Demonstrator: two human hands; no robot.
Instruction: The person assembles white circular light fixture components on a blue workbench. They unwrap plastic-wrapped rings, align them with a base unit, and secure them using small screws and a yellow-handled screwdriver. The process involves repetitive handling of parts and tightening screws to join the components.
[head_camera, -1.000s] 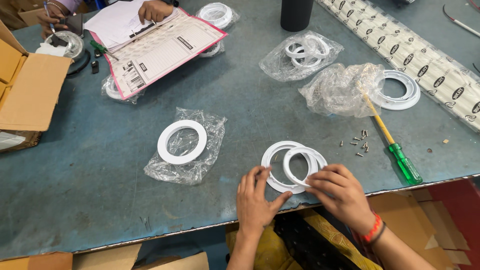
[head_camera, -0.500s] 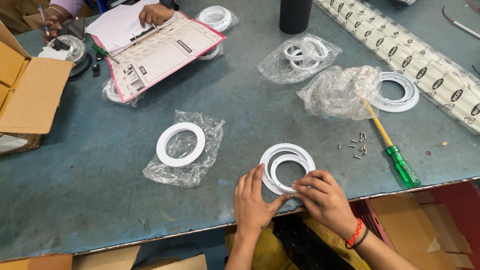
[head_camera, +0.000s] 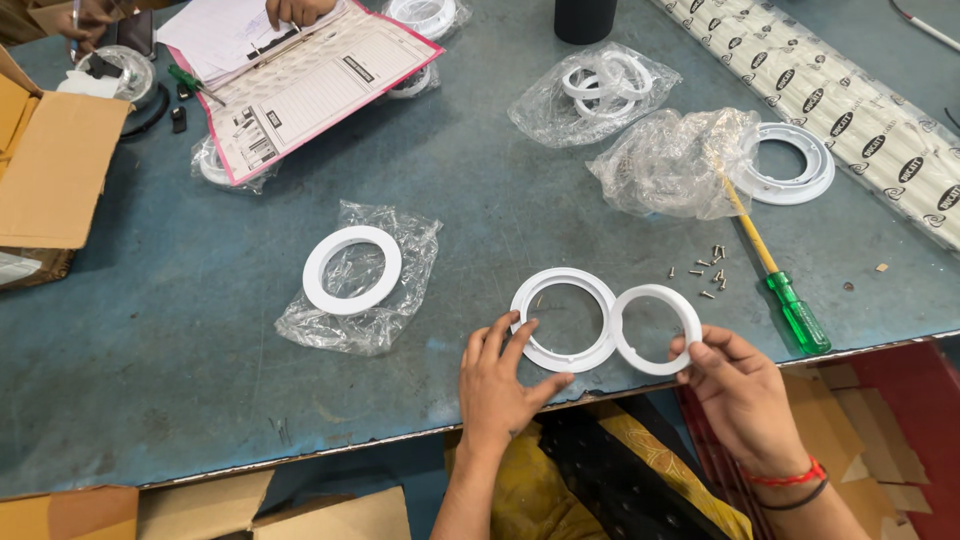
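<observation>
Rings now lie apart: right hand (head_camera: 740, 395) has pinched the smaller ring (head_camera: 656, 329) off the larger ring (head_camera: 563, 319), which left hand (head_camera: 500, 380) steadies with spread fingers.

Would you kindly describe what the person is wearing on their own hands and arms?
Both hands are bare, with no gloves, and no sleeves reach the forearms. The right hand has a red thread band and a thin dark band at the wrist. The left hand wears nothing.

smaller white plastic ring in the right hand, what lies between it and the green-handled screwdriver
In the head view, only bare blue-grey table separates the smaller white plastic ring from the green-handled screwdriver. The loose small metal screws lie just above that stretch.
</observation>
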